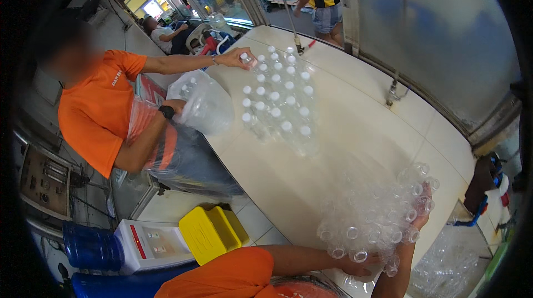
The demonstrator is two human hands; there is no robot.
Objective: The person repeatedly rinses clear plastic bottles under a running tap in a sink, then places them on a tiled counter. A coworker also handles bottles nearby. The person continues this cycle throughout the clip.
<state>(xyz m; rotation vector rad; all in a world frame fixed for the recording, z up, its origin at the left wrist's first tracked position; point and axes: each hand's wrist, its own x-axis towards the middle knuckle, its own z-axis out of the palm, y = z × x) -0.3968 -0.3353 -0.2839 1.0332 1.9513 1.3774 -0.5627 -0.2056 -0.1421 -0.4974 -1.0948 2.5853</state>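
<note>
A cluster of clear, uncapped plastic bottles [383, 209] lies bunched at the near right of the table, open necks mostly toward me. My right hand [424, 209] presses round the right side of the cluster, fingers partly hidden behind the necks. Along its near edge my left hand [361, 266] holds the bunch from below, fingers partly covered by bottles. Farther off stands a group of white-capped bottles [276, 95]. A co-worker's hand [236, 57] grips one capped bottle [246, 59] beside that group, while their other hand holds a whitish plastic bag [208, 103] with bottles in it.
The pale table [361, 114] curves along a metal-framed panel [438, 37] with a pipe valve [393, 95]. Yellow bins [214, 231] and a white dispenser [152, 242] stand at lower left. More clear bottles [449, 264] lie at lower right. Other people are in the background.
</note>
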